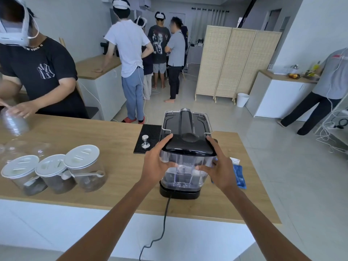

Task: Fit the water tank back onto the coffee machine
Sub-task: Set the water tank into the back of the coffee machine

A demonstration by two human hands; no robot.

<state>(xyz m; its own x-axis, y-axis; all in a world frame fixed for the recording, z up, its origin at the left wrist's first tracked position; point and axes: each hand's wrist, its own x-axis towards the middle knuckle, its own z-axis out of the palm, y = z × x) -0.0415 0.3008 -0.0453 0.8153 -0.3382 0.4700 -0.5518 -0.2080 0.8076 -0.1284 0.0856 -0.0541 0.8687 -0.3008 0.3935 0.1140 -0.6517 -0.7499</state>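
Note:
The black coffee machine (pixel 185 121) stands on the wooden counter (pixel 113 166) with its back towards me. A clear water tank (pixel 185 166) with a black lid (pixel 188 146) sits against the machine's rear, above the black base (pixel 179 193). My left hand (pixel 155 162) grips the tank's left side, thumb on the lid's edge. My right hand (pixel 221 166) grips its right side the same way. The fingers of both hands show through the clear wall. Whether the tank rests fully on the base I cannot tell.
A metal tamper (pixel 145 141) stands on a black mat (pixel 148 137) left of the machine. Three lidded clear jars (pixel 54 170) sit at the left. A blue packet (pixel 239 174) lies right of the tank. The power cord (pixel 163 223) hangs over the front edge. A person stands across the counter at left.

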